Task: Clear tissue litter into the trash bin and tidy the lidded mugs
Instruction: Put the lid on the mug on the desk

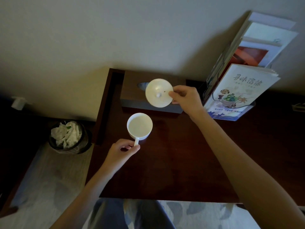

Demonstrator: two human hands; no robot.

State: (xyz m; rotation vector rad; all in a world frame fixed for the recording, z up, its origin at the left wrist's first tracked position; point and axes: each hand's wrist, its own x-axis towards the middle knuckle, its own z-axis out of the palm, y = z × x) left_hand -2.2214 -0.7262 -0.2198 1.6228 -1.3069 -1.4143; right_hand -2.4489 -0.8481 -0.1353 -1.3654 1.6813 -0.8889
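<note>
Fingers [132,148] of the left hand [120,153] are curled round the handle [136,141] of the mug [139,126], thumb on top, a firm pinch. The right hand [186,100] pinches the rim of the lid [159,93] between thumb and fingertips, the other fingers tucked behind it.

Dark wood worktop [173,159], the person standing at its near edge. Brochure rack [239,96] at the far right. Trash bin [85,142] on the floor to the left of the worktop, holding crumpled tissue litter [66,134]. Tissue box [132,96] at the far edge, with the lid held up in front of it.

Progress: the tissue part looks done, with white wads in the bin and no loose tissue that I can see on the worktop. The mug part is mid-way, since the mug is open and the lid is off and well apart from it, up and to the right. What looks left is to lower the lid onto the mouth and then place the mug. Only one mug is in view, so I can't tell about any others.

Orientation: the mug sits upright on the worktop at near left of centre, mouth up, long axis vertical. Its handle points back toward the person. The lid is a round disc with no long axis, knob side up and tilted a little toward the person.
</note>
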